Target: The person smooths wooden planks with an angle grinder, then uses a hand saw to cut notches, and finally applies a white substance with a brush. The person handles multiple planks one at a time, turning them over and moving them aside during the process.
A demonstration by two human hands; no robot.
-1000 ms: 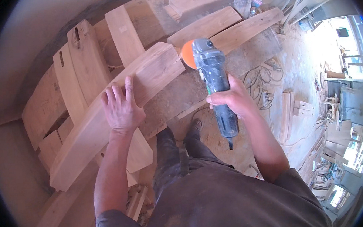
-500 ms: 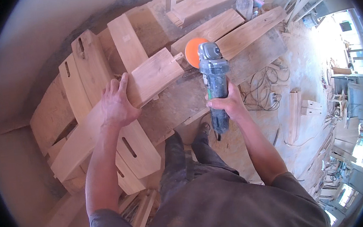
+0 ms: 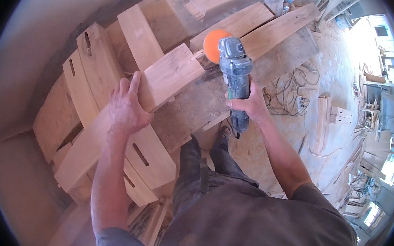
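My right hand [image 3: 251,102] is wrapped around the body of a grey angle grinder [image 3: 237,80]. The orange disc [image 3: 214,46] on its head is just beyond the tenon end of a pale wooden beam [image 3: 171,77]; whether they touch, I cannot tell. Across that beam lies my left hand [image 3: 129,105], thumb on the near edge and fingers over the far edge, gripping it. The beam rests slantwise over slotted boards [image 3: 150,161] and continues under my left forearm toward the lower left.
More slotted planks [image 3: 94,61] lie at the left of the dusty work surface [image 3: 182,115]. Curved beams [image 3: 280,28] sit at the back right. A coiled cable [image 3: 292,92] and wood pieces [image 3: 322,124] are on the floor to the right.
The whole view has shifted slightly, so the bench and beam appear a little higher. The grinder appears slightly higher too. Both hands keep their holds.
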